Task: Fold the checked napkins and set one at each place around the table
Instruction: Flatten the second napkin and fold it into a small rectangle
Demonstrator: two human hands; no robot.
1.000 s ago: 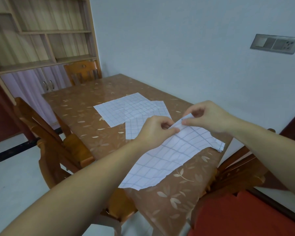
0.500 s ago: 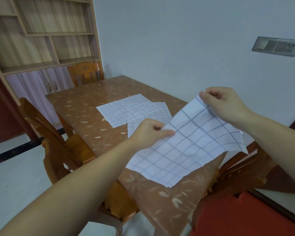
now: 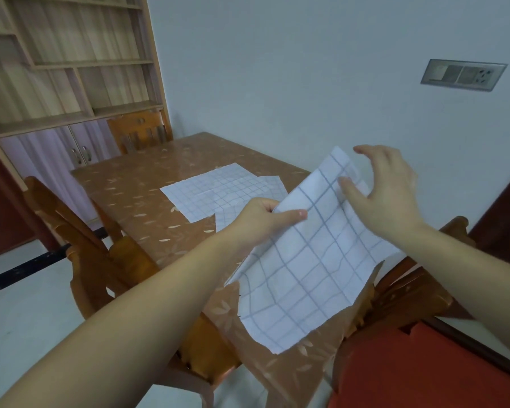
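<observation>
My left hand (image 3: 264,220) pinches the left edge of the held napkin (image 3: 306,275), a white cloth with a blue check. The thumb is pressed on top and the fingers beneath are hidden by the cloth. My right hand (image 3: 387,195) is spread, fingers apart and gripping nothing. Its thumb lies over the napkin's upper right part, and whether it touches is hard to judge. The napkin hangs tilted above the near right end of the table (image 3: 136,201), its top corner raised towards the wall. Its lowest corner overlaps the table's near edge, and I cannot tell whether it rests there.

Hidden or cut off: the napkin and both forearms cover most of the table's near end. My left forearm crosses the seat of the near-left chair (image 3: 86,245). The right chair (image 3: 412,293) shows only in part behind the napkin and my right wrist. A red surface (image 3: 424,375) at the near right is cut by the frame and I cannot identify it.

Counts: one napkin held. The flat napkins (image 3: 215,189) overlap at mid-table, probably three, though the overlaps blur the edges. There are three chairs, the third being the far chair (image 3: 142,134). There is one shelf unit (image 3: 71,69) at far left and one wall plate (image 3: 462,75) on the right.
</observation>
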